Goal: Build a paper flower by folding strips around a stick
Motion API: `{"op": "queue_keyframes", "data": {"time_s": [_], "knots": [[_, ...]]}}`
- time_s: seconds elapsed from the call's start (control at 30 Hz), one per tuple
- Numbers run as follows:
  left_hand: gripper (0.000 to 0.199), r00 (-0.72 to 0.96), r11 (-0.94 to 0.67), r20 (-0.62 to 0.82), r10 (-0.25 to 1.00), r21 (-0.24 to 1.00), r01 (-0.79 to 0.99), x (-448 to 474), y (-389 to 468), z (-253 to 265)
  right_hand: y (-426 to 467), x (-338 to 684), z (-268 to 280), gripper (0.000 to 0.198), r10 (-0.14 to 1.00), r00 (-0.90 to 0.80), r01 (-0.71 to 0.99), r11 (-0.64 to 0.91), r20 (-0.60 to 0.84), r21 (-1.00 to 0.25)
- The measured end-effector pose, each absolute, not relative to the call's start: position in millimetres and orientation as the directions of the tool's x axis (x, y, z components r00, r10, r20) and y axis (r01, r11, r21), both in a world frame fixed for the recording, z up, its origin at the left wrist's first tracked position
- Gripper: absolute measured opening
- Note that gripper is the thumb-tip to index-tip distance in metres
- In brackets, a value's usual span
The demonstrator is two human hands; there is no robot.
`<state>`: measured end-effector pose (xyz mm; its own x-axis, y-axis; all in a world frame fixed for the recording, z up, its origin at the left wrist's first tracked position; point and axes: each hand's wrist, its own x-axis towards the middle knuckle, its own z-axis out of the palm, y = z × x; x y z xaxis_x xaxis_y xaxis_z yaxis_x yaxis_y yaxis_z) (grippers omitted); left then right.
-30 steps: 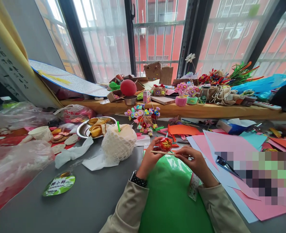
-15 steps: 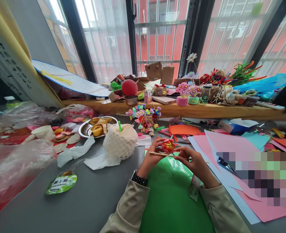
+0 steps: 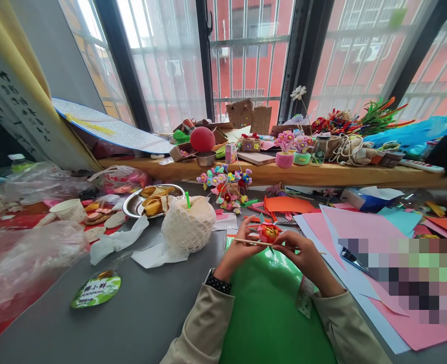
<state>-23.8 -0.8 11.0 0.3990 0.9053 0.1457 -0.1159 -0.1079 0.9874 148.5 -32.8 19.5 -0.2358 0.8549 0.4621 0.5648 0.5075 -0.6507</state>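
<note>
Between my hands is a red and gold paper flower (image 3: 270, 232) with pointed teal-green pieces showing at its edge. My left hand (image 3: 235, 253) is closed around its left side, with some fingers hidden behind the petals. A thin pale wooden stick (image 3: 251, 242) runs crosswise just in front of the flower, its left end over my left hand. My right hand (image 3: 301, 248) grips the stick, thumb and fingertips bent close to the flower's lower right petals. Whether those fingertips also pinch a petal I cannot tell. Below both hands lies a shiny green mat (image 3: 268, 313).
A netted white coconut (image 3: 189, 225) with a green straw stands left, before a metal plate (image 3: 130, 205) of peels. Coloured paper sheets (image 3: 363, 227) and a phone (image 3: 354, 258) lie right. Small pipe-cleaner flowers (image 3: 227, 182) stand ahead, below a crowded wooden sill (image 3: 261, 174).
The paper flower has turned and shifted slightly right and down, so its teal-green pieces now show. My left fingers have spread a little behind it; the stick stays nearly in place.
</note>
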Motion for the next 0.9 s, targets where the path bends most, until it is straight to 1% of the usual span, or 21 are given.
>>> {"op": "queue_keyframes", "data": {"time_s": [0.1, 0.23, 0.37, 0.5, 0.63, 0.77, 0.9], "knots": [[0.078, 0.387, -0.066, 0.143, 0.911, 0.977, -0.205, -22, -1, 11, -32, 148, 20, 0.017, 0.867, -0.181, 0.528, 0.484, 0.465, -0.698], [0.078, 0.481, -0.015, 0.133, 0.867, 0.970, -0.242, -23, -4, 15, -34, 148, 21, 0.020, 0.897, -0.127, 0.469, 0.431, 0.424, -0.771], [0.076, 0.491, -0.014, 0.116, 0.863, 0.978, -0.206, -22, -7, 17, -36, 146, 21, 0.020, 0.915, -0.134, 0.388, 0.402, 0.381, -0.829], [0.068, 0.499, 0.006, 0.159, 0.852, 0.950, -0.313, -18, -7, 14, -36, 145, 21, 0.021, 0.934, -0.166, 0.299, 0.353, 0.316, -0.886], [0.058, 0.450, 0.008, 0.162, 0.878, 0.936, -0.352, -14, -6, 10, -36, 144, 21, 0.021, 0.942, -0.170, 0.263, 0.328, 0.291, -0.907], [0.057, 0.431, 0.018, 0.130, 0.893, 0.946, -0.324, -13, -7, 10, -38, 142, 25, 0.022, 0.948, -0.177, 0.260, 0.306, 0.266, -0.916], [0.056, 0.425, 0.009, 0.132, 0.895, 0.949, -0.314, -13, -8, 11, -39, 141, 25, 0.021, 0.936, -0.175, 0.285, 0.344, 0.304, -0.895]]}}
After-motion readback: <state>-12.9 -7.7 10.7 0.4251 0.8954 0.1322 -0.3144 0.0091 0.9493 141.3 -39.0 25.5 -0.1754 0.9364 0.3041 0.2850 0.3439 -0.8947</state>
